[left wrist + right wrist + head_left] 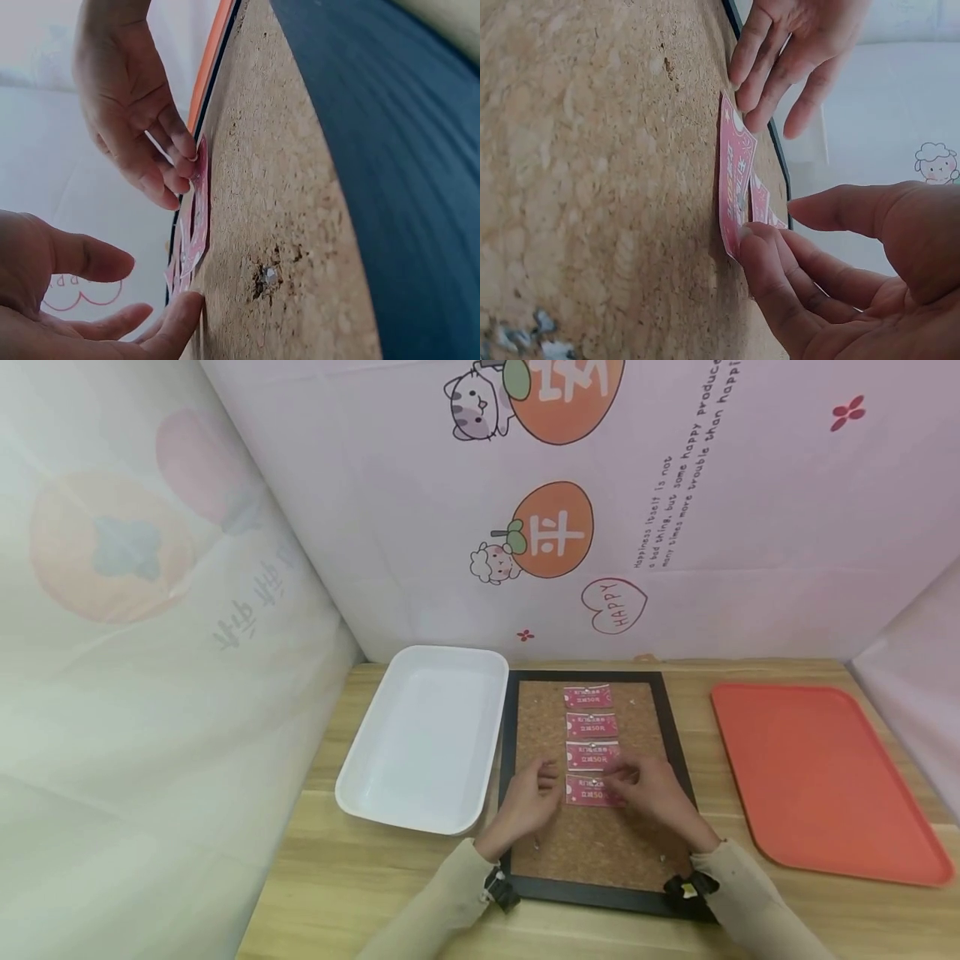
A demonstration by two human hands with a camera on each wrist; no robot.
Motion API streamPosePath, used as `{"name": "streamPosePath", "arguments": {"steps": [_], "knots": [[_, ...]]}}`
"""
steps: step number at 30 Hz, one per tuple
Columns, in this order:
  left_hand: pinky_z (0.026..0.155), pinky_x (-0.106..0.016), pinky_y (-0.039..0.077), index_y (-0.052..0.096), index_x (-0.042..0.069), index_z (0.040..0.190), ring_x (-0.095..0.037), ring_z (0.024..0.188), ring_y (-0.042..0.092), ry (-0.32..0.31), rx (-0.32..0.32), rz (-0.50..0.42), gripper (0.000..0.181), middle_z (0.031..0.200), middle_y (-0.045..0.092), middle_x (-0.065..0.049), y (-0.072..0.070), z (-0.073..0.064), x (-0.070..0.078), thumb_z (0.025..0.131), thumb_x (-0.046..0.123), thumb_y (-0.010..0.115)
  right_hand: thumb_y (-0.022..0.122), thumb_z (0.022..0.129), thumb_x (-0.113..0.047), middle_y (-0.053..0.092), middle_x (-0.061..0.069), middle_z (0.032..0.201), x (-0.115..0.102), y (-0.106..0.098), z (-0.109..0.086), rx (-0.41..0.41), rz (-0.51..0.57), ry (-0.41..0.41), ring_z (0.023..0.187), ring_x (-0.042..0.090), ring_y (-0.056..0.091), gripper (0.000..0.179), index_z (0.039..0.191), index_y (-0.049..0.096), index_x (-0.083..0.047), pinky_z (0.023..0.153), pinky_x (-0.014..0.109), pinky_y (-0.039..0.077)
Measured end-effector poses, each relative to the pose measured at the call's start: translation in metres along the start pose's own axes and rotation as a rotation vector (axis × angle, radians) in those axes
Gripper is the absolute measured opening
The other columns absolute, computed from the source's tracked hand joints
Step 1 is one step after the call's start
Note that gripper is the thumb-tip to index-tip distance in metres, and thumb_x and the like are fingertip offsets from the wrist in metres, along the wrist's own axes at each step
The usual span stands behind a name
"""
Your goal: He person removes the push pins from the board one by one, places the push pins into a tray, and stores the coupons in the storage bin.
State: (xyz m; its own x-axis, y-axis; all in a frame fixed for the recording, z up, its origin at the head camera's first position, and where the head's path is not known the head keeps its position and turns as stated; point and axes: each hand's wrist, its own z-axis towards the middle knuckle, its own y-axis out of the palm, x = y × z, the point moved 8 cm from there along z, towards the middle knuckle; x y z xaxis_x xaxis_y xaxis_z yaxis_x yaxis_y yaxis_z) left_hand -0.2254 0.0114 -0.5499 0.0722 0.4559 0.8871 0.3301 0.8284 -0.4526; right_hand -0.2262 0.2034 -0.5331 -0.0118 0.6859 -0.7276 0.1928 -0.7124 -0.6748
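Note:
Several pink coupons (588,727) run in a column down a black-framed cork board (607,852), with small pins at their top edges. The lowest coupon (735,172) lies between the two hands. My right hand (656,789) touches its right end with the index fingertip (757,251), while the thumb stays apart from that finger. Beside the coupon's left end is my left hand (532,797), its fingers loosely bent and its fingertips close to the cork. Nothing shows between the left thumb (97,259) and fingers.
A white tray (420,735) stands left of the board, and a red tray (825,777) lies to the right. Several small pins or bits (268,276) are set in the cork. A printed cloth (420,527) hangs behind the wooden table (315,860).

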Motion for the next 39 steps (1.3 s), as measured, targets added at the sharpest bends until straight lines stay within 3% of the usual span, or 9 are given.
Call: {"name": "streamPosePath", "arguments": {"steps": [8, 16, 27, 39], "knots": [[0.101, -0.034, 0.059, 0.052, -0.002, 0.146, -0.030, 0.120, 0.069, -0.017, -0.009, -0.019, 0.048, 0.132, 0.069, -0.018, 0.003, 0.004, 0.000, 0.099, 0.006, 0.059, 0.065, 0.102, -0.016, 0.077, 0.013, 0.094, 0.005, 0.002, 0.001, -0.035, 0.018, 0.013, 0.080, 0.016, 0.068, 0.022, 0.109, 0.075, 0.003, 0.064, 0.026, 0.055], [0.097, -0.030, 0.060, 0.056, -0.006, 0.140, -0.031, 0.115, 0.072, -0.020, 0.000, -0.049, 0.044, 0.127, 0.072, -0.021, 0.005, 0.007, 0.000, 0.098, 0.005, 0.058, 0.062, 0.104, -0.020, 0.078, 0.015, 0.097, 0.016, 0.011, 0.005, -0.093, 0.066, 0.123, 0.081, 0.018, 0.075, 0.027, 0.110, 0.075, 0.004, 0.070, 0.031, 0.063], [0.093, -0.027, 0.061, 0.060, -0.004, 0.136, -0.026, 0.110, 0.074, -0.042, -0.016, -0.097, 0.040, 0.121, 0.074, -0.019, 0.010, 0.012, -0.003, 0.096, 0.003, 0.059, 0.063, 0.103, -0.026, 0.077, 0.009, 0.095, 0.020, 0.016, 0.011, -0.133, 0.008, 0.224, 0.080, 0.015, 0.070, 0.026, 0.107, 0.078, -0.005, 0.070, 0.029, 0.058], [0.089, -0.027, 0.062, 0.064, 0.002, 0.134, -0.024, 0.108, 0.074, -0.052, -0.024, -0.117, 0.037, 0.122, 0.073, -0.017, 0.010, 0.015, -0.006, 0.097, 0.005, 0.064, 0.073, 0.095, -0.029, 0.076, 0.006, 0.089, 0.014, 0.014, 0.015, -0.071, -0.065, 0.216, 0.076, 0.016, 0.063, 0.027, 0.106, 0.079, -0.005, 0.063, 0.027, 0.045]]}}
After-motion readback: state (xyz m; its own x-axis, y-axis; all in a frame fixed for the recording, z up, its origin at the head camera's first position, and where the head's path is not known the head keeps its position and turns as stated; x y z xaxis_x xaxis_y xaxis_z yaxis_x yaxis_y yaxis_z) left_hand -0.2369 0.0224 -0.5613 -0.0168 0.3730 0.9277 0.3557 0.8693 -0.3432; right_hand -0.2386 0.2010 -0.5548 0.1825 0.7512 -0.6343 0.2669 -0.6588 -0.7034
